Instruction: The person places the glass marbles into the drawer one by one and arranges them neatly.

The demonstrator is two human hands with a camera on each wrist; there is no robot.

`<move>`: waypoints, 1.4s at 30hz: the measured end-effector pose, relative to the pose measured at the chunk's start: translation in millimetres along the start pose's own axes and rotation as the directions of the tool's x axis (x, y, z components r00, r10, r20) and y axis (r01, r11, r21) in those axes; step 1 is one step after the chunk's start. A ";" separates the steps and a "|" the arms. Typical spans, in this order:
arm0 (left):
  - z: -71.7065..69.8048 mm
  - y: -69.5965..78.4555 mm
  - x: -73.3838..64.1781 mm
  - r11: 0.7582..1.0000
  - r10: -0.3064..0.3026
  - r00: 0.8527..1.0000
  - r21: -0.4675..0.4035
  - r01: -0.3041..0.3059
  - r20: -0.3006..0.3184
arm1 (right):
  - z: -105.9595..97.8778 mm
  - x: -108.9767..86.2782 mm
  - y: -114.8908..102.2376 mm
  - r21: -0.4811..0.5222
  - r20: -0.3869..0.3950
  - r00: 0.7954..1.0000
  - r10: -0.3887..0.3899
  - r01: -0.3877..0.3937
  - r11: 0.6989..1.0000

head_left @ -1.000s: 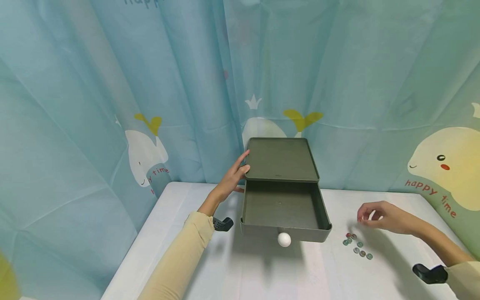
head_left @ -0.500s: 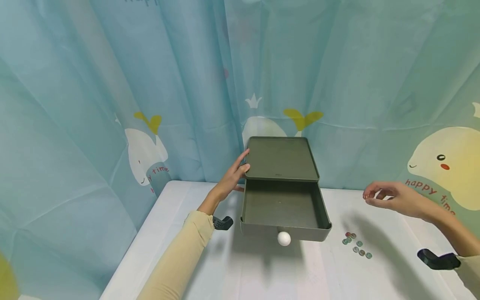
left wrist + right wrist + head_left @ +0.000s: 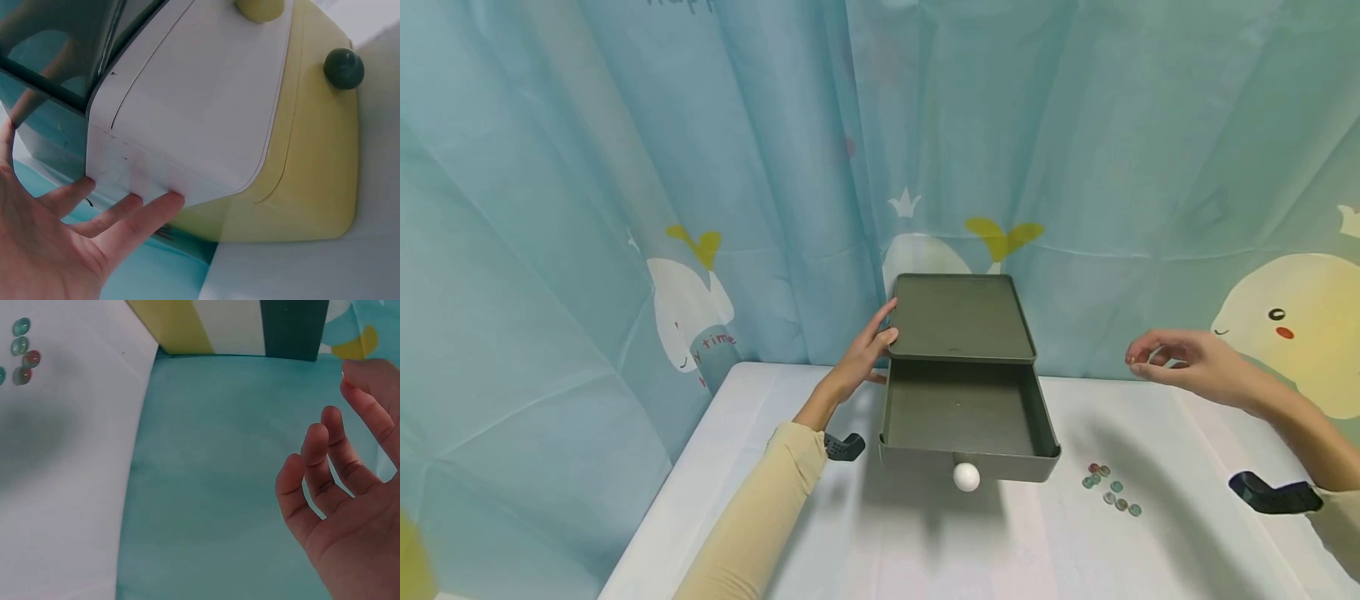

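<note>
My left hand (image 3: 852, 365) lies with fingers spread against the left side of a stacked drawer box, its fingertips touching the white tier (image 3: 187, 106) in the left wrist view. The dark green top drawer (image 3: 917, 460), with a white knob (image 3: 966, 477), is pulled out and bare inside. To the right of the box, my right hand (image 3: 1206, 371) is raised above the table, pinching a small red glass bead (image 3: 1130, 359) between thumb and index finger. The fingertips hide most of it. Below lie several red and green glass beads (image 3: 1117, 486) in a loose group.
Beneath the white tier sits a yellow drawer (image 3: 322, 156) with a dark green knob (image 3: 344, 68). A white-covered table (image 3: 820, 550) carries the box. Behind it hangs a blue-green curtain (image 3: 790, 167) printed with whales, close to the table's back edge.
My right hand has risen from just above the beads, moving up and slightly right, still pinching the red bead. My left hand stays on the box, and the drawer has not moved.
</note>
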State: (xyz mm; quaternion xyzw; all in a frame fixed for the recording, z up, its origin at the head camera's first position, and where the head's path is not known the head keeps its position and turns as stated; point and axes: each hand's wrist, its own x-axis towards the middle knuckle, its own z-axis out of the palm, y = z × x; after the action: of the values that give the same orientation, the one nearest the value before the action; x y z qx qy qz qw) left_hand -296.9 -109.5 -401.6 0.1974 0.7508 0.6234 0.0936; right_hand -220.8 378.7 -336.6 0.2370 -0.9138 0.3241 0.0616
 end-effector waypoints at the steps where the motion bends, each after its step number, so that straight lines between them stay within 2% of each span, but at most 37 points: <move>1: 0.2 0.4 -0.1 1.000 0.001 1.000 -0.001 -0.001 0.001 | -0.9 1.3 -1.4 0.002 -0.005 1.000 -0.008 0.008 1.000; 15: 1.9 1.5 -1.6 1.000 -0.001 1.000 -0.007 0.001 -0.003 | -15.1 17.0 -23.6 0.022 -0.011 0.999 -0.043 0.043 0.999; 22: 2.1 0.5 -1.2 1.000 -0.004 1.000 0.000 0.004 -0.010 | -16.0 25.7 -37.1 0.030 -0.024 1.000 0.016 -0.015 0.999; 25: 1.9 0.6 -0.8 1.000 -0.001 1.000 -0.003 0.001 -0.009 | -15.5 30.0 -41.7 0.026 -0.022 1.000 0.015 -0.015 1.000; 42: 2.7 0.0 -0.5 1.000 0.004 1.000 0.002 -0.004 -0.020 | -14.7 54.7 -70.1 0.026 0.058 0.997 -0.042 0.041 0.999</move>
State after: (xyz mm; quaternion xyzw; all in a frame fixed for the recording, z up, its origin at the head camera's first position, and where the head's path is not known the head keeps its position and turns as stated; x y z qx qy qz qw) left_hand -295.4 -107.3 -402.3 0.1930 0.7520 0.6245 0.0847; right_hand -236.4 318.8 -271.0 0.2662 -0.9059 0.3272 0.0383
